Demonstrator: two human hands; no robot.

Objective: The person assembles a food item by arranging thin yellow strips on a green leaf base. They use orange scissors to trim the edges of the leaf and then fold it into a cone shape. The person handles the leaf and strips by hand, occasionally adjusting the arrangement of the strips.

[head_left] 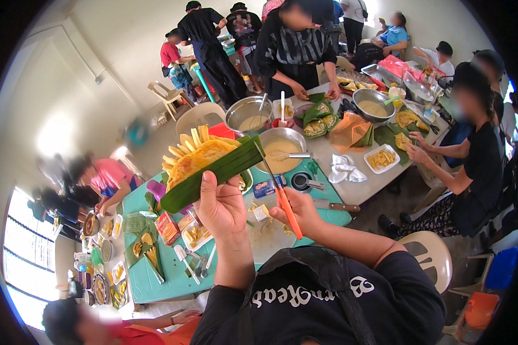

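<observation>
Raised in front of me, my left hand [220, 198] grips a folded strip of green banana leaf [207, 176], thumb on its near side. Inside the leaf sits a golden folded pancake [200, 158], with several pale yellow fry-like strips [191, 140] sticking out of its top. Orange-handled scissors [288, 213] are in my right hand [300, 214]. Their blades reach up to the leaf's right end; whether they are parted there I cannot tell. Below my hands lies a cutting board [267, 247] with scraps and a pale block on it.
A batter bowl with a whisk [282, 146] stands just beyond my hands. On the teal table [149, 282] are a red box [167, 228], a white tray of food [195, 236] and spatulas [185, 261]. A knife [336, 206] lies at right. Several people work around the tables.
</observation>
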